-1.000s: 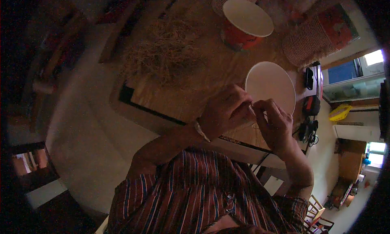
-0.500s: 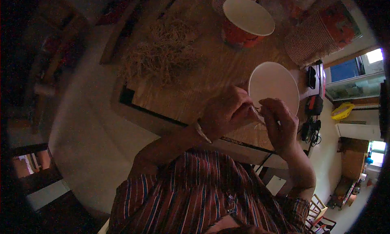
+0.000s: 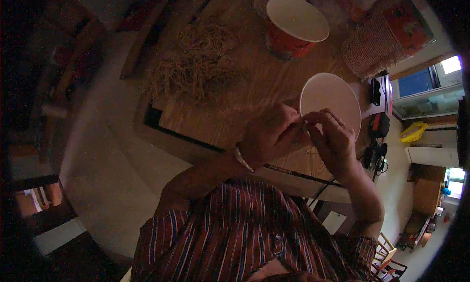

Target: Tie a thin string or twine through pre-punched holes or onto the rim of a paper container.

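My left hand [image 3: 275, 130] and my right hand [image 3: 335, 141] meet over the near edge of the table, fingertips pinched together. Between them is a short bit of a thin strand of twine [image 3: 305, 127], mostly hidden by the fingers. Right behind the hands a white paper bucket [image 3: 334, 92] has its open mouth facing me; the hands cover part of its rim. A loose tangle of tan twine [image 3: 196, 69] lies farther left on the wooden table [image 3: 254, 93].
A red bucket [image 3: 293, 46] with a pale inside stands farther back. At the back right, another bucket [image 3: 374, 52] is wrapped in cord. Black adapters and cables [image 3: 376, 152] lie along the right edge. A yellow object [image 3: 413, 131] is beyond.
My right hand has moved slightly up and left, its fingertips now meeting the left hand's. The strand between them shows less. My left hand has barely moved.
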